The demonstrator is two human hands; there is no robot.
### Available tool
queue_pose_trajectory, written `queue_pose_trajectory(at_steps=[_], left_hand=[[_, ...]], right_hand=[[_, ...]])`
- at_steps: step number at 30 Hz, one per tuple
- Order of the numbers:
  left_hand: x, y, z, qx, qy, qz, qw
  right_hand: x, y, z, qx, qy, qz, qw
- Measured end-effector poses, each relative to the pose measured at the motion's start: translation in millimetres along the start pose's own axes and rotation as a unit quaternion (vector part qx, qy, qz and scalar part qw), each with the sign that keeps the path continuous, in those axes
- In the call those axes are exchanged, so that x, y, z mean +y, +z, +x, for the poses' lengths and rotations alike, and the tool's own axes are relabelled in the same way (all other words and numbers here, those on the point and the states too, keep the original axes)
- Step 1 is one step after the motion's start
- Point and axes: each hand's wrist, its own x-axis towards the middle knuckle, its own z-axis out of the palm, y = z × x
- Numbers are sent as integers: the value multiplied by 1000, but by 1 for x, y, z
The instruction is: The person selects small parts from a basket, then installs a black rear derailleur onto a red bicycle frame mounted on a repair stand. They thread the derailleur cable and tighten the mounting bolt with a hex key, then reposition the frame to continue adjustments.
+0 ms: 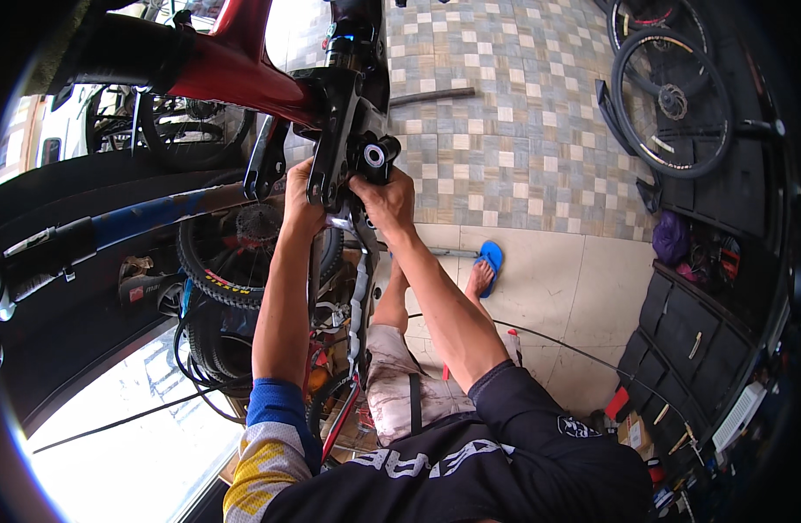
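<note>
Black linkage (334,131) extends down between left hand (303,202) and right hand (388,204). Fingers largely hidden; cannot tell whether either grip is closed.

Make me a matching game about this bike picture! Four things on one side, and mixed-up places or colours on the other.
1. Sandal
2. Top frame
3. Left sleeve
4. Right hand

A. Blue, white and yellow
B. Touching a black bike part
C. Under a foot
D. Red

Pairs: 1-C, 2-D, 3-A, 4-B
</note>
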Motion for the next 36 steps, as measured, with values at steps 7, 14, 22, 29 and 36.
queue_pose_trajectory(at_steps=[7,14,22,29,36], left_hand=[[-1,2,4,-34,49,-23,998],[-4,-3,5,-27,16,-39,999],[4,-4,-3,-65,-20,-97,993],[9,-5,-5,-65,-41,-95,992],[7,0,-7,-39,-33,-110,993]], right_hand=[[0,-1,-1,-1,-6,-4,1000],[-1,0,-1,4,-9,-4,1000],[-5,0,-2,4,-14,-2,1000],[-7,1,-2,8,-11,-4,1000],[-4,1,-1,15,11,-25,1000]])
